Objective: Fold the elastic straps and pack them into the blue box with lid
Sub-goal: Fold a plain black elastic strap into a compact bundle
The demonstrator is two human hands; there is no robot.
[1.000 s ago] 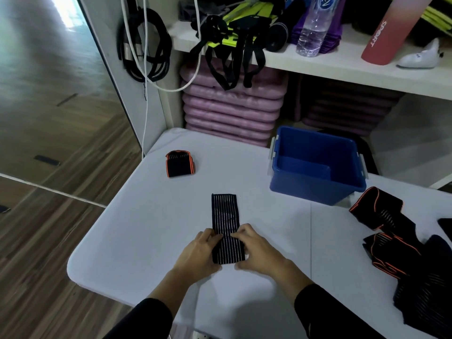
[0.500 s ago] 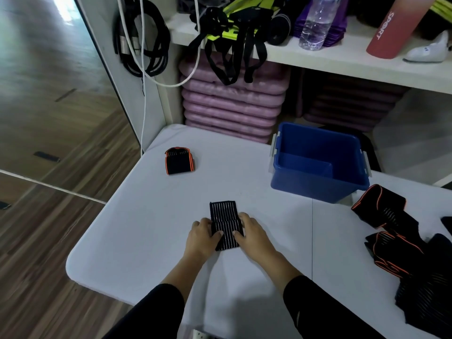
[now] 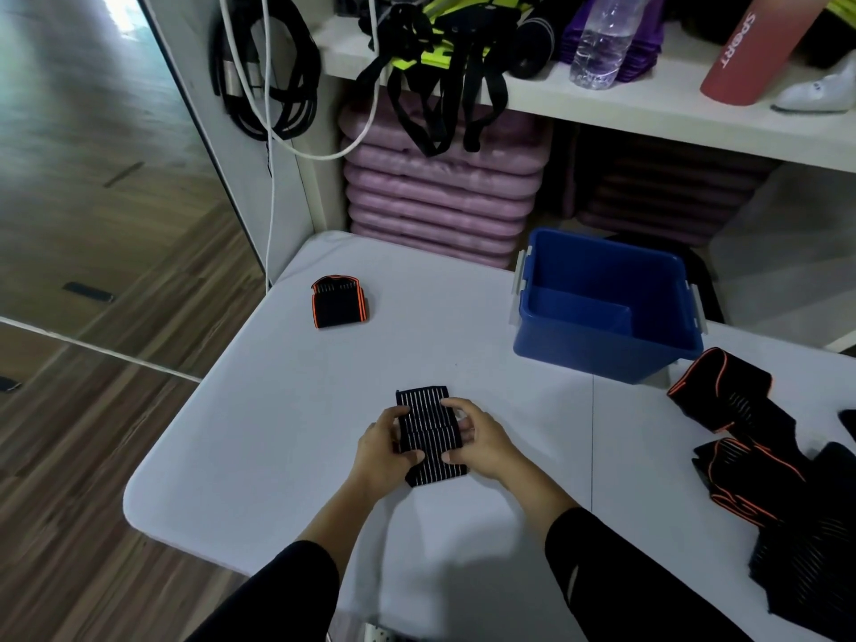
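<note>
A black elastic strap with thin white stripes (image 3: 428, 433) lies folded on the white table (image 3: 278, 433) in front of me. My left hand (image 3: 382, 444) grips its left edge and my right hand (image 3: 479, 440) grips its right edge, thumbs on top. The blue box (image 3: 602, 308) stands open and looks empty at the back right, no lid in sight. A folded black strap with orange trim (image 3: 337, 302) sits at the back left.
A heap of unfolded black and orange straps (image 3: 764, 470) covers the table's right side. Behind the table stand shelves with stacked purple pads (image 3: 440, 196), hanging black straps (image 3: 431, 85), a water bottle (image 3: 600, 39) and a pink sport bottle (image 3: 745, 44). Wood floor lies left.
The striped strap was long and flat a second ago; it has been folded over to about half its length. Both hands moved up along it and now hold its sides.
</note>
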